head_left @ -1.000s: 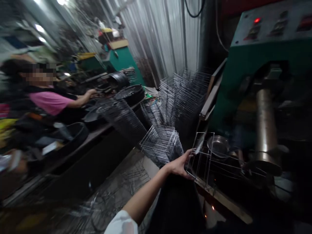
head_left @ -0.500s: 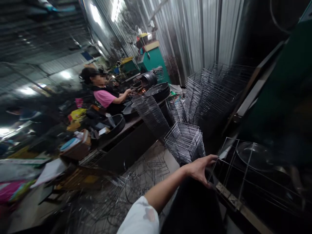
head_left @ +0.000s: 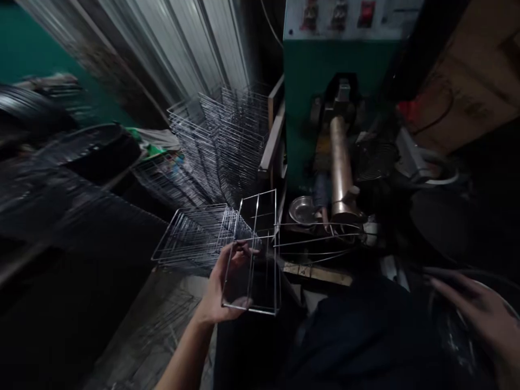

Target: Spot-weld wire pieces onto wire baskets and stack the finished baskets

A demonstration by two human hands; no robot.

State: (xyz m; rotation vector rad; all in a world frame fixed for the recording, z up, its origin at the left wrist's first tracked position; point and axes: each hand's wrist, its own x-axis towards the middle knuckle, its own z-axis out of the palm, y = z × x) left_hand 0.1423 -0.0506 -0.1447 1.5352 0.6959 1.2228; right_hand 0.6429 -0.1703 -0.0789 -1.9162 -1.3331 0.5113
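While your left hand holds a rectangular wire frame up on its end, your fingers are clamped around the frame's near wires, with the thumb side hidden in part behind them. You have that frame just below and to the left of the steel cylinder, the bright upright part of the green machine, and it serves here as the landmark for everything else. Thin wire rods cross directly below the cylinder, and their ends reach the frame. A shallow steel dish sits just left of the cylinder. Farther left, a low stack of wire racks touches the frame's far side, with a taller stack of wire racks behind it. Well to the cylinder's right, your right hand hangs with its fingers spread apart over a dark curved object — too dim to name, and you cannot tell whether they touch it. Above the cylinder, the control panel shows switches, but no brand or label can be read — nor can the marks on the cardboard to its right.
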